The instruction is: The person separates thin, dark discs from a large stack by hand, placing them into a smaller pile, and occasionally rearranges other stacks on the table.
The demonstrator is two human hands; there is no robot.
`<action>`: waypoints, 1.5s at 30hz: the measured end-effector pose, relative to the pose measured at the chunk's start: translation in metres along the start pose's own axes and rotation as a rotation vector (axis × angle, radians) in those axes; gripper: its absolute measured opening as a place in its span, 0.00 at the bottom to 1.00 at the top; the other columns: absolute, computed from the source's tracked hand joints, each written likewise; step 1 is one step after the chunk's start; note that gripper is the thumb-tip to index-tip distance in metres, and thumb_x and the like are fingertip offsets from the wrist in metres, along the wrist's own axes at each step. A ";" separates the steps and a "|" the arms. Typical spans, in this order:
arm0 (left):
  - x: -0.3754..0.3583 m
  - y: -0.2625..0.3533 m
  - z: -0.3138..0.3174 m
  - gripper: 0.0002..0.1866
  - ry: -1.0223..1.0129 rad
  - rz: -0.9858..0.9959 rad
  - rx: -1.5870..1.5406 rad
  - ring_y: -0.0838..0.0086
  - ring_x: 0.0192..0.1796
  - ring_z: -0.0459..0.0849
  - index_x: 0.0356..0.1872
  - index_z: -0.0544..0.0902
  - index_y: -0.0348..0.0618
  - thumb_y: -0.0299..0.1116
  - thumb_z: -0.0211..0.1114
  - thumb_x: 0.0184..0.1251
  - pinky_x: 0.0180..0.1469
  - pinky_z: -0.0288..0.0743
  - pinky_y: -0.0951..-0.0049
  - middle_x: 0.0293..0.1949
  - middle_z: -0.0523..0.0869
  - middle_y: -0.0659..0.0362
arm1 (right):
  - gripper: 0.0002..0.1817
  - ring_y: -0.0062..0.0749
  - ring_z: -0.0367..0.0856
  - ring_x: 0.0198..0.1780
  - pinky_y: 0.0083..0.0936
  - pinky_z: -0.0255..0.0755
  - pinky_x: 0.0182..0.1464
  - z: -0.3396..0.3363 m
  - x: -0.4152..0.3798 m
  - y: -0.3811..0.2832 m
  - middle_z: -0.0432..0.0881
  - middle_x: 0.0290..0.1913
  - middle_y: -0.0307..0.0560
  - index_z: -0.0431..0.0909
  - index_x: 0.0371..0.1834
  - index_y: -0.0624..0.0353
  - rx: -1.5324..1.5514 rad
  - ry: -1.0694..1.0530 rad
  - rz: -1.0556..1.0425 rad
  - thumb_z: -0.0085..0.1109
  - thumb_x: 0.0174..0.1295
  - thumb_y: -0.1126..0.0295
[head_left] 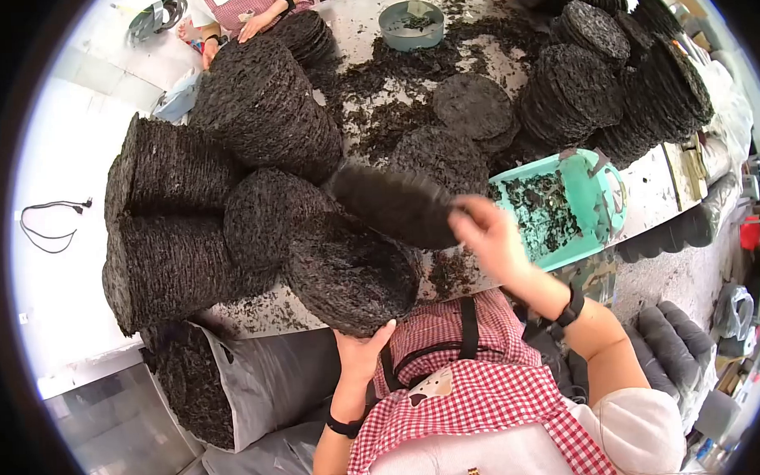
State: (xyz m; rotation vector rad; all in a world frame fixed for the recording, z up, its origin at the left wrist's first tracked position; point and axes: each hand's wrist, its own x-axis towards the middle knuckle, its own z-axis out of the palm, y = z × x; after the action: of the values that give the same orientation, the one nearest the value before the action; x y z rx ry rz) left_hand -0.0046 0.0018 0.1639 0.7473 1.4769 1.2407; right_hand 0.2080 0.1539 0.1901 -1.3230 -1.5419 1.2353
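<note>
My right hand (493,238) pinches the edge of a thin, round, dark dried seaweed disc (391,205), tilted and blurred by motion above the table. My left hand (363,351) grips the near lower edge of a stack of seaweed discs (352,276), thumb on the right side; its other fingers are partly hidden beneath. The held disc is just above and to the right of this stack. Beyond it, more discs (440,156) lie on the table. To the right of my right hand is a turquoise tray (600,200) with dark seaweed scraps inside.
Tall disc stacks (262,108) crowd the left, with others (572,97) at the right. A round basin (412,39) and loose scraps are on the table (351,12). Another person's hands (259,22) touch a far stack. A filled plastic bag (276,383) is below the table edge.
</note>
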 end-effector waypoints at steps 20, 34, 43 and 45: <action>0.011 -0.002 0.009 0.28 -0.137 0.017 0.095 0.69 0.54 0.78 0.57 0.69 0.35 0.19 0.68 0.54 0.58 0.72 0.68 0.53 0.77 0.55 | 0.25 0.45 0.73 0.61 0.36 0.70 0.59 0.037 -0.038 0.008 0.73 0.61 0.53 0.74 0.56 0.60 -0.075 -0.479 -0.419 0.64 0.55 0.63; 0.012 0.007 0.013 0.22 -0.084 0.174 0.319 0.64 0.49 0.82 0.47 0.80 0.37 0.29 0.73 0.48 0.55 0.72 0.64 0.47 0.83 0.54 | 0.10 0.34 0.84 0.42 0.28 0.80 0.41 0.046 -0.039 -0.009 0.82 0.44 0.43 0.75 0.31 0.58 -0.263 -0.261 -0.675 0.65 0.45 0.74; 0.007 0.012 0.007 0.24 -0.132 0.153 0.192 0.73 0.47 0.80 0.49 0.77 0.36 0.29 0.74 0.50 0.52 0.74 0.69 0.46 0.81 0.58 | 0.12 0.36 0.81 0.44 0.30 0.77 0.43 0.048 -0.041 -0.021 0.81 0.40 0.40 0.76 0.30 0.57 -0.251 -0.213 -0.716 0.67 0.41 0.74; 0.005 0.014 0.006 0.24 -0.135 0.080 0.097 0.72 0.48 0.80 0.49 0.77 0.36 0.29 0.74 0.50 0.52 0.74 0.68 0.47 0.81 0.58 | 0.12 0.36 0.81 0.44 0.30 0.76 0.42 0.048 -0.040 -0.024 0.80 0.39 0.40 0.76 0.30 0.56 -0.215 -0.244 -0.663 0.67 0.41 0.74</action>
State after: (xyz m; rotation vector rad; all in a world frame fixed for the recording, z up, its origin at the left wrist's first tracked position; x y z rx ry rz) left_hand -0.0023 0.0123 0.1757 0.9450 1.4157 1.1601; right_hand 0.1640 0.1052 0.2026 -0.6861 -2.1051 0.8365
